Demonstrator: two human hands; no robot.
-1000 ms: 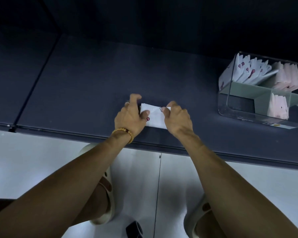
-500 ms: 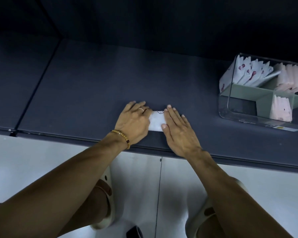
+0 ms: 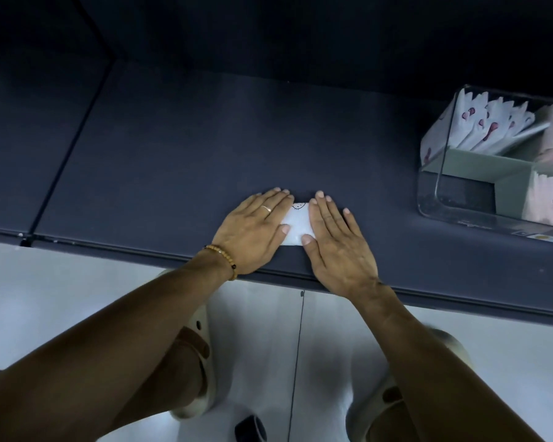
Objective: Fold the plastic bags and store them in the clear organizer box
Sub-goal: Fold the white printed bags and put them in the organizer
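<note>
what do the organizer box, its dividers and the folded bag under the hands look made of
Organizer box: clear, glossy rigid plastic, probably acrylic; the counter shows through its wall. Dividers: opaque grey-green, matte, likely plastic sheet. Folded bag: thin white plastic film with a slight sheen and a printed line drawing.

One head-worn camera looks steeply down, close over the dark counter (image 3: pixel 179 161).

**Dim counter, bright floor**

The dark navy matte countertop (image 3: pixel 179 161) sits underexposed, fading to black beyond its far edge. Below its near edge, the glossy white floor (image 3: pixel 45 298) glares, slightly blown out. Wide-angle bending curves the counter's edges; the corners look soft.
</note>
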